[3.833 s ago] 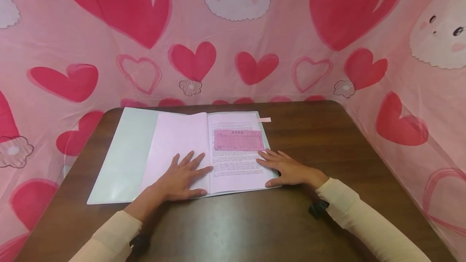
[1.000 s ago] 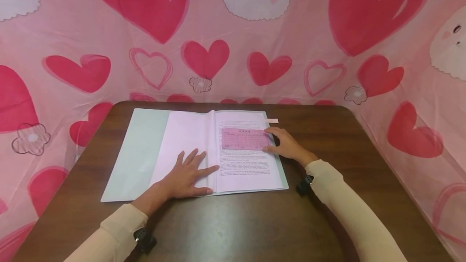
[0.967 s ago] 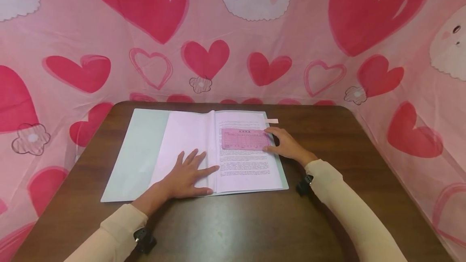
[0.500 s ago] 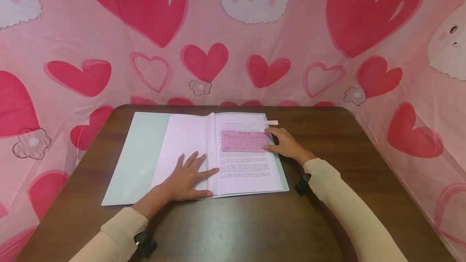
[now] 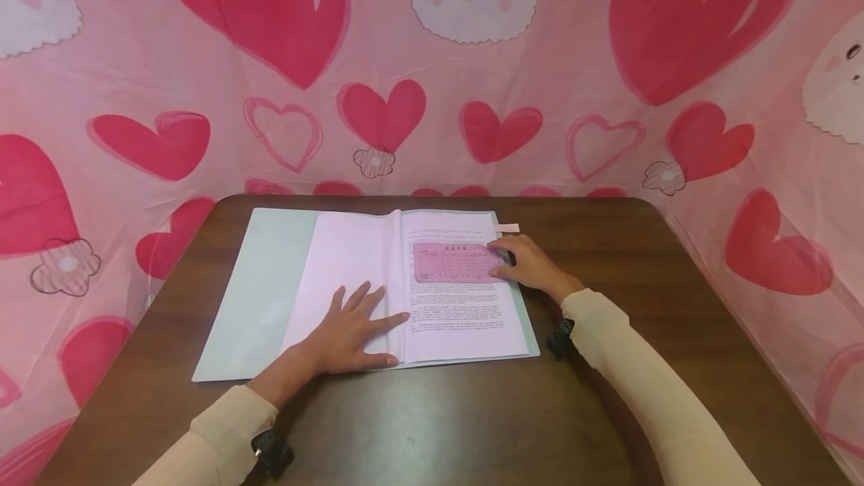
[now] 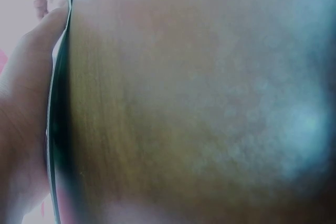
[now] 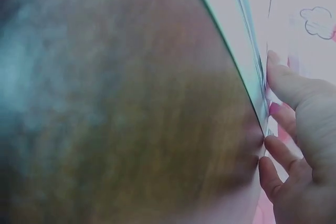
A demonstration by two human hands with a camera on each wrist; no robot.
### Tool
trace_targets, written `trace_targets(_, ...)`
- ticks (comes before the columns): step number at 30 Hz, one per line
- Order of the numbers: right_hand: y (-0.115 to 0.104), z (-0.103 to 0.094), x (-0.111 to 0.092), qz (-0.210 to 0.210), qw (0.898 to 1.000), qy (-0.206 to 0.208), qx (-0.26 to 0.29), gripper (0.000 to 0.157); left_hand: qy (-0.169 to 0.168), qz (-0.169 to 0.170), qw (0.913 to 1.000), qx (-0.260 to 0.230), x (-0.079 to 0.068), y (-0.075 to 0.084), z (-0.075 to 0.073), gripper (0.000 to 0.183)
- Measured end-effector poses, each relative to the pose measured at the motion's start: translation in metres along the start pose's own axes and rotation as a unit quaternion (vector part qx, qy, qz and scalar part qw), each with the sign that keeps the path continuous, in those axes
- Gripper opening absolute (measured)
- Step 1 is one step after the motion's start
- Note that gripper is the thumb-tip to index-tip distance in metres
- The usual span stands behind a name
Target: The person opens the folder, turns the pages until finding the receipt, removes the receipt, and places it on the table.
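A pale green folder (image 5: pixel 259 291) lies open on the brown table, with a blank white page on its left and a printed page (image 5: pixel 459 340) on its right. Across the upper part of the printed page is a pink printed slip (image 5: pixel 452 264). My left hand (image 5: pixel 351 336) rests with fingers spread on the blank page beside the fold, its thumb near the lower edge. My right hand (image 5: pixel 533 265) pinches the slip's right end between thumb and fingers. In the right wrist view, the right thumb (image 7: pixel 286 82) and fingers are at the folder's page edges.
A small pale paper tab (image 5: pixel 508 228) sticks out past the folder's upper right edge. The wooden table (image 5: pixel 418 426) extends in front and to the right. Pink heart-patterned cloth (image 5: pixel 432 58) surrounds its back and sides. Dark wrist cameras are strapped under both sleeves.
The right hand has moved from the printed page's lower right edge up to the slip's right end. The left hand stays on the blank page. The view has shifted slightly.
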State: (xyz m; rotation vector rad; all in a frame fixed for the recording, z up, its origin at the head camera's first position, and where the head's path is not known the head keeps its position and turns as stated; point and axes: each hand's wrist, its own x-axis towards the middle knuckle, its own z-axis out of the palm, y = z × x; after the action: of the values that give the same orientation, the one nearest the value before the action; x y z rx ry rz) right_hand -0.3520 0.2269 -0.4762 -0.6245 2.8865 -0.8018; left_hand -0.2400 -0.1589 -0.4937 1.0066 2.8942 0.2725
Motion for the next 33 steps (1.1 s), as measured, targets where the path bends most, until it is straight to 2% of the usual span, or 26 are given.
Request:
trace_targets(6, -0.001, -0.001, 0.001, 0.003, 1.0, -0.003, 0.005, 0.064, 0.003, 0.0, 1.0, -0.003, 0.0, 0.002, -0.001, 0.079)
trace_targets(13, -0.002, 0.001, -0.001, 0.009, 0.998, -0.011, 0.054, 0.052, 0.012, 0.006, 0.9999, 0.002, -0.001, 0.003, -0.001, 0.078)
trace_targets(20, -0.004, 0.003, -0.004, 0.005, 0.998, 0.002, 0.063, 0.043, 0.01, 0.005, 0.9999, 0.001, -0.001, 0.003, 0.0, 0.078)
trace_targets(25, -0.002, 0.006, -0.005, 0.01, 0.996, 0.031, 0.086, 0.04, 0.006, 0.005, 1.0, -0.003, -0.002, 0.004, 0.0, 0.078)
trace_targets(30, -0.001, 0.01, -0.003, 0.011, 0.987, 0.084, 0.135, 0.036, 0.006, 0.002, 1.0, -0.003, -0.002, 0.005, -0.002, 0.078)
trace_targets(33, -0.001, 0.011, -0.003, 0.016, 0.982, 0.097, 0.159, 0.029, 0.006, 0.001, 1.0, -0.004, -0.002, 0.005, -0.003, 0.078)
